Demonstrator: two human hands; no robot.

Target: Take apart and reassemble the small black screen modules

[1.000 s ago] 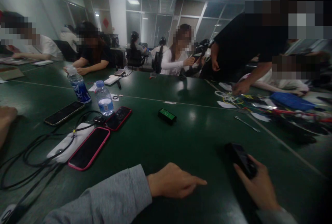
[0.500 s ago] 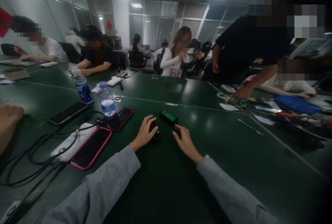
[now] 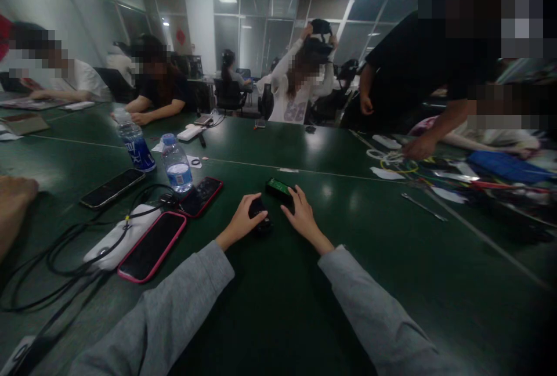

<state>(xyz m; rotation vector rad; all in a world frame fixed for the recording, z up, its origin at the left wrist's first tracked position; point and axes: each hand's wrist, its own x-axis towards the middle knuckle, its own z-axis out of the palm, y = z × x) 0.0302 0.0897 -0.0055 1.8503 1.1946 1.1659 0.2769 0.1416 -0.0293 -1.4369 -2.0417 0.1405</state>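
On the dark green table (image 3: 365, 237), my left hand (image 3: 241, 220) has its thumb and fingers around a small black object (image 3: 261, 216), which lies on the tabletop. My right hand (image 3: 301, 213) is at the near right end of a black case with a green circuit board (image 3: 278, 186). Its thumb and fingers are bent and slightly apart, touching or nearly touching the case. The case sits just beyond the black object, a short gap away.
Left of my hands lie a red-edged phone (image 3: 203, 196), a pink-cased phone (image 3: 153, 247), a black phone (image 3: 113, 187), a white power bank (image 3: 114, 242) with black cables, and two bottles (image 3: 177, 167). A wrench (image 3: 423, 206) and tangled wires are at the right; people sit around.
My right hand has moved forward and left to the circuit-board case. My left hand has closed more around the black object. Across the table, a person has raised a headset overhead.
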